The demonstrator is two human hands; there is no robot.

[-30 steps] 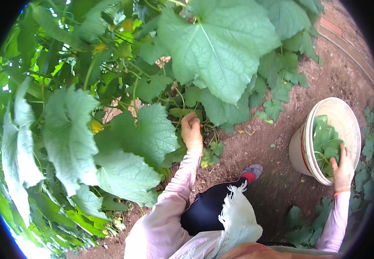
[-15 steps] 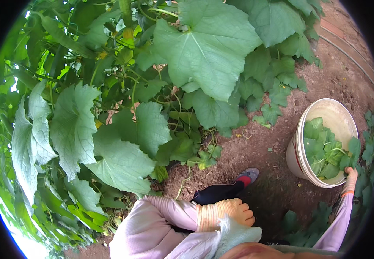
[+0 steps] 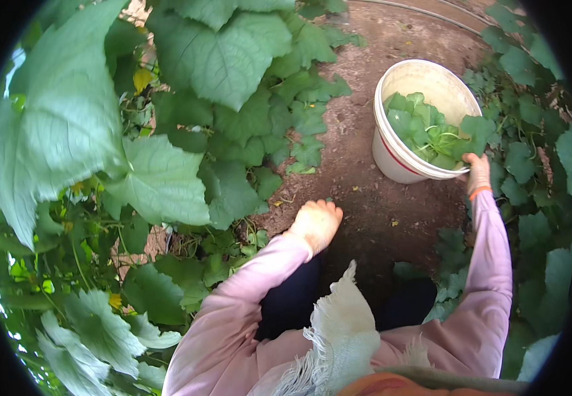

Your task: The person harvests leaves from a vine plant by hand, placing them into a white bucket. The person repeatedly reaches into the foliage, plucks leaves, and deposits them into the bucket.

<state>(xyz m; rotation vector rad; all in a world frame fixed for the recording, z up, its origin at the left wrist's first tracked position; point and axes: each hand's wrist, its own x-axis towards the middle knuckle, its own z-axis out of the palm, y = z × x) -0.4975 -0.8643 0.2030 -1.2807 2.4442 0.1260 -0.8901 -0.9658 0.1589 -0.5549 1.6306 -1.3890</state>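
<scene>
A white plastic bucket [image 3: 401,155] with a red line round it tilts toward me on the right, over the soil. Cut green leaves with pale stems [image 3: 424,129] lie in it, one large leaf hanging over the near rim. My right hand [image 3: 477,170], an orange band at its wrist, is closed on that near rim. Left of the bucket and apart from it, my left hand [image 3: 317,224] hovers over the ground with its fingers curled in. Its back faces up, so whatever is inside the fingers is hidden.
Broad-leaved vines [image 3: 233,59] crowd the left side, one big leaf [image 3: 68,112] very close to view. More leafy plants [image 3: 523,165] line the right. Between them runs a brown soil path [image 3: 349,125]. A pale fringed cloth [image 3: 345,317] hangs at my front.
My view has swung right, so the bucket appears nearer the middle. My left hand has reached forward from beside my body. My right hand keeps hold of the bucket rim.
</scene>
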